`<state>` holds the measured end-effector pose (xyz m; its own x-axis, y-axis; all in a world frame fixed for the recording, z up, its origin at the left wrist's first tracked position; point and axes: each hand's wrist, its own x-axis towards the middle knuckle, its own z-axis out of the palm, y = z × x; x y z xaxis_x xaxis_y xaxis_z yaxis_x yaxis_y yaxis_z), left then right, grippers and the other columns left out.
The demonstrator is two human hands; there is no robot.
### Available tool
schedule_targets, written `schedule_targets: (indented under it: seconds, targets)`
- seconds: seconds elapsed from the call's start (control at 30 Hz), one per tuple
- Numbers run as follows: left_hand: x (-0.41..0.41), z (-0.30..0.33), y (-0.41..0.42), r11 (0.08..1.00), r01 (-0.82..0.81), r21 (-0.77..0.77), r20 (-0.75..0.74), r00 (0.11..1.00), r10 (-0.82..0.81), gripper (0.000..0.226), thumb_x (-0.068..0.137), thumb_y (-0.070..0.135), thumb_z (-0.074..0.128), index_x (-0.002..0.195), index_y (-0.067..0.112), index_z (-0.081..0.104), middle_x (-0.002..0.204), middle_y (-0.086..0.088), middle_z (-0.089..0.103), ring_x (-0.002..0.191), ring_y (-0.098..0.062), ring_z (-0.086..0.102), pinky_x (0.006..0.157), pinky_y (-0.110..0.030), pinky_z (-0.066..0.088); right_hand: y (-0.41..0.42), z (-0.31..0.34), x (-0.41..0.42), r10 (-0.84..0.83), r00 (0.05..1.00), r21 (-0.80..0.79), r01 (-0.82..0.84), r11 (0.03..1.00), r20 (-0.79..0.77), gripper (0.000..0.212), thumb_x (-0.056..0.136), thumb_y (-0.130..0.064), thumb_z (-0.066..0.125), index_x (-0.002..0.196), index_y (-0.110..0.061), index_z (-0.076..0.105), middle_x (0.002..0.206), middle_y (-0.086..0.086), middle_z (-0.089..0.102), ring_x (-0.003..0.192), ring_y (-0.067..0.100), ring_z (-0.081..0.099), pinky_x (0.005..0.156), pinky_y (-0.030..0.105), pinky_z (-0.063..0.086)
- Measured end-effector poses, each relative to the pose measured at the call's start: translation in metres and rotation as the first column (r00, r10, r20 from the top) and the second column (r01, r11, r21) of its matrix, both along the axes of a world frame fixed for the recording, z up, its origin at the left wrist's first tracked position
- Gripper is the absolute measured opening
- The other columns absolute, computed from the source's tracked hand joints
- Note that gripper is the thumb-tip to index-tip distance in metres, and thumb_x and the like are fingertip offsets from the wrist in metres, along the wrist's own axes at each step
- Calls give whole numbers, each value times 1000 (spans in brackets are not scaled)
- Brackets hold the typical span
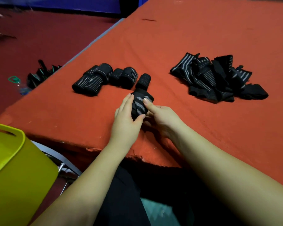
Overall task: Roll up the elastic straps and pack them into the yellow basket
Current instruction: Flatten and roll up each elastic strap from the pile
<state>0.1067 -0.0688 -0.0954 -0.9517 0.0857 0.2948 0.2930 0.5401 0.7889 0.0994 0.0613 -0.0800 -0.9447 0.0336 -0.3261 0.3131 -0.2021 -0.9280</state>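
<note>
Both hands are on one rolled strap (141,103) near the front edge of the tabletop (203,38). My left hand (126,116) cups the roll from its left side, fingers laid along it and thumb tucked under the near end. My right hand (160,118) grips it from the right, thumb pressed on top across the grey stripes; the other fingers are hidden beneath the roll. The roll points away from me, tilted slightly right, and appears to rest on the orange cloth.

Finished rolls: a group of rolled straps (104,80) lies just beyond my hands, toward the left edge, lying side by side and touching. One further roll (143,81) lies nearest the held strap, close to its far end; contact cannot be confirmed.

Unrolled stock: a loose pile of straps (217,77), black with grey stripes, sits toward the right of the tabletop, well apart from the rolls.

Yellow basket (15,160): off the tabletop, below its front left corner, beside my left forearm. Its inside is not visible from here.

Dark items and a plastic bottle (22,88) lie on the floor past the left edge.
</note>
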Motion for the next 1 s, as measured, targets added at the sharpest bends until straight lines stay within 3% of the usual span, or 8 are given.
schedule_targets:
  seconds: [0.07,0.17,0.3,0.37,0.53,0.73,0.9,1.0]
  targets:
    - [-17,0,-12,990,-61,130,70,996,52,68,83,22,74,144,21,43,147,1,46,133,-12,43,108,-14,28,-9,0,-16,25,1000,25,-24,999,-17,33,94,-40,63,82,-8,64,89,11,67,79,23,64,69,28,53]
    - [-44,2,-34,838,-247,487,287,951,114,56,67,41,79,115,30,51,121,-4,64,110,-19,63,102,-43,48,-21,-1,-38,104,994,-8,-104,995,-17,25,98,-39,57,103,-16,65,101,0,74,85,15,69,73,26,52]
    - [-74,-2,-52,571,-334,750,450,890,-71,50,87,14,70,130,2,48,125,-19,63,108,-26,67,93,-45,55,-38,-1,-65,157,986,-86,-152,985,48,23,98,-28,58,117,-14,57,96,2,68,70,6,66,71,24,48]
    - [-81,-2,-56,552,-369,748,480,875,-66,52,90,14,68,135,2,46,126,-18,62,113,-26,65,95,-42,53,-46,-2,-79,155,988,-62,-153,986,30,25,98,-24,60,119,-12,54,85,0,69,62,4,64,70,25,48]
    - [-101,-8,-59,711,-338,617,461,887,22,39,93,13,62,130,9,55,115,-4,66,106,-17,63,88,-26,51,-63,-13,-113,75,996,108,-69,992,-45,20,92,-23,69,102,-17,53,108,15,68,96,25,68,83,41,57]
    - [-121,-22,-66,857,-424,294,419,863,284,43,86,35,54,126,22,59,116,-9,64,100,-35,65,88,-46,55,-73,-23,-124,118,986,383,-64,922,-119,20,86,-20,72,86,-20,52,77,3,66,75,23,68,86,53,56]
    - [-129,-24,-69,766,-537,353,454,814,362,18,96,16,50,114,17,50,84,-4,65,52,-19,58,55,-30,51,-79,-25,-129,209,959,644,-36,764,-194,17,88,-20,68,87,-22,50,87,2,69,85,25,69,80,41,53]
    - [-128,-25,-68,736,-534,416,463,821,334,22,95,10,48,116,15,50,79,1,60,50,-16,55,58,-32,51,-83,-24,-132,239,942,737,13,675,-236,15,90,-22,65,93,-19,51,92,0,64,86,20,60,76,35,45]
